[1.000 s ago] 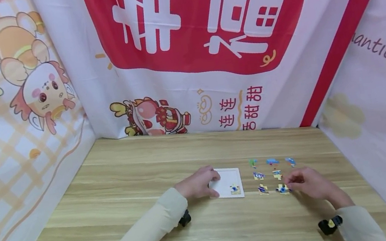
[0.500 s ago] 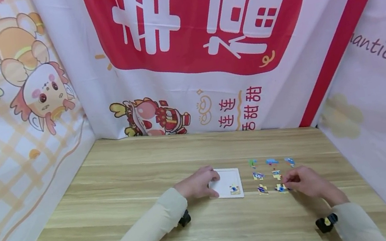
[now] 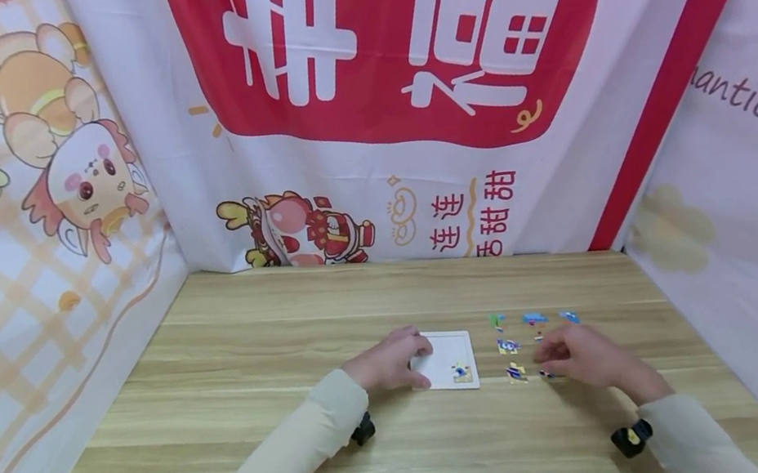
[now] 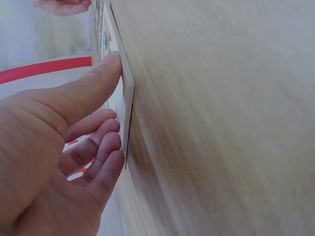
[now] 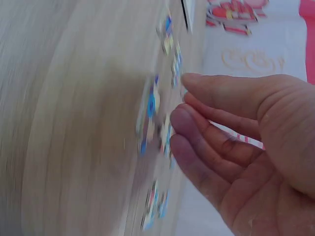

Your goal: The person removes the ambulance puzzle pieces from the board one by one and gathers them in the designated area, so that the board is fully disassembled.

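Note:
A small white puzzle tray (image 3: 449,347) lies flat on the table, with one puzzle piece (image 3: 461,372) in its near right corner. My left hand (image 3: 387,361) rests on the tray's left part; in the left wrist view the thumb and bent fingertips touch it, spread apart. My right hand (image 3: 584,357) hovers at the right of the loose pieces, over a puzzle piece (image 3: 546,374) that it partly covers. In the right wrist view, blurred, that blue-and-yellow piece (image 5: 151,105) lies below the fingertips, and I see nothing between thumb and fingers.
Several loose puzzle pieces lie in rows right of the tray, among them a purple one (image 3: 508,346), a green one (image 3: 497,321) and a blue one (image 3: 533,318). Printed cloth walls (image 3: 307,157) enclose the wooden table (image 3: 273,319) at the back and sides.
My right hand has moved left, now covering much of the near right puzzle pieces that showed before. My left hand and the tray have stayed in place.

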`<state>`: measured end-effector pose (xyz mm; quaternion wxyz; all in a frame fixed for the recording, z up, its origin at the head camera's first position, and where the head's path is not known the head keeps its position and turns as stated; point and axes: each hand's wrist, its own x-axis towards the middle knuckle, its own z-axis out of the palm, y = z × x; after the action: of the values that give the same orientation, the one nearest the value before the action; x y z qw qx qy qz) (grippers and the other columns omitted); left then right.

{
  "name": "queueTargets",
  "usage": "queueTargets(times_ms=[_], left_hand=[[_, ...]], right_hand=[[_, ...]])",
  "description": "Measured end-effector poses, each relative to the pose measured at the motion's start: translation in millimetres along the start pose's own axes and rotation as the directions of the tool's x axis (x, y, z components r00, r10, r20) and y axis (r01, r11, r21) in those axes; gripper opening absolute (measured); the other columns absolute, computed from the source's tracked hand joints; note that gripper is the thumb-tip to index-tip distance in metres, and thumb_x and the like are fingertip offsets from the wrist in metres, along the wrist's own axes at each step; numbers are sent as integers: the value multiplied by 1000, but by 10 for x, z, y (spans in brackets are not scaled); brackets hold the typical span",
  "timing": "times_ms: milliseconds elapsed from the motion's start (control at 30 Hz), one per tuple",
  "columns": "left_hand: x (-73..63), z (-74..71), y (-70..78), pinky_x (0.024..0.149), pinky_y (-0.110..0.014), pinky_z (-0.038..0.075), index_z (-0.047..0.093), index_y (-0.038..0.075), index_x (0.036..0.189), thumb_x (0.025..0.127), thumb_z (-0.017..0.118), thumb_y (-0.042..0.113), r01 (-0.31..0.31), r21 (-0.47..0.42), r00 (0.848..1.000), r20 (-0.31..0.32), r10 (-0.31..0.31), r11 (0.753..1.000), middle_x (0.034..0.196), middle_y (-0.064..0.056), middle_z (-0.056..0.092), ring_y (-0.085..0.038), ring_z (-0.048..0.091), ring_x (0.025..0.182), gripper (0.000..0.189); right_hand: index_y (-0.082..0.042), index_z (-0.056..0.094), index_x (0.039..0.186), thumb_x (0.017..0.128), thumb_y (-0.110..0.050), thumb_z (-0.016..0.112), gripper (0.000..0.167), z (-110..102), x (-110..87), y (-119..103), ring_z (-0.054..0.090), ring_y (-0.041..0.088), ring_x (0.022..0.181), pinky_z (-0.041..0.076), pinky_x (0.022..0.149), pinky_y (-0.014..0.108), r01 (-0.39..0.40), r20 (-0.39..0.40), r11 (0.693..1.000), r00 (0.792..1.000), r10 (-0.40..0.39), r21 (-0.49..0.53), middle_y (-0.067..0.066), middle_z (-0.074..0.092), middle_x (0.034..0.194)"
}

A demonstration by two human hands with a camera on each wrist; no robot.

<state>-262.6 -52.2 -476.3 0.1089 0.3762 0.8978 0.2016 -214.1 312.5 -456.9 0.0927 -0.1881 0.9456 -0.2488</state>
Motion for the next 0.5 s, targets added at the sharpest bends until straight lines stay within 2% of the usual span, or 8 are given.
queueTargets(times_ms=[233, 400, 500], left_hand=[[14, 1, -9, 96, -27, 50, 69, 8, 132, 89, 87, 30, 4, 17, 1000, 4, -4, 1000, 123, -4, 62, -12, 53, 106, 52], [20, 1, -7, 96, -28, 49, 69, 9, 132, 89, 86, 31, 6, 22, 1000, 9, -7, 1000, 122, -3, 61, -12, 52, 105, 51], [18, -6, -1, 99, -31, 49, 69, 7, 132, 90, 86, 30, 5, 12, 1000, 10, -5, 1000, 122, -4, 62, -14, 53, 107, 51]], right_hand=[[-11, 79, 111, 92, -13, 82, 19, 167, 236, -336, 68, 11, 92, 59, 79, 25, 93, 17, 995, 996, -93, -35, -1, 76, 103], [-6, 77, 112, 92, -10, 82, 21, 265, 381, -563, 71, 15, 94, 62, 83, 32, 176, 27, 983, 984, -175, -44, 3, 76, 104], [-3, 77, 114, 92, -11, 82, 23, 314, 455, -665, 71, 16, 95, 62, 84, 35, 195, 20, 979, 981, -194, -59, 4, 76, 104]])
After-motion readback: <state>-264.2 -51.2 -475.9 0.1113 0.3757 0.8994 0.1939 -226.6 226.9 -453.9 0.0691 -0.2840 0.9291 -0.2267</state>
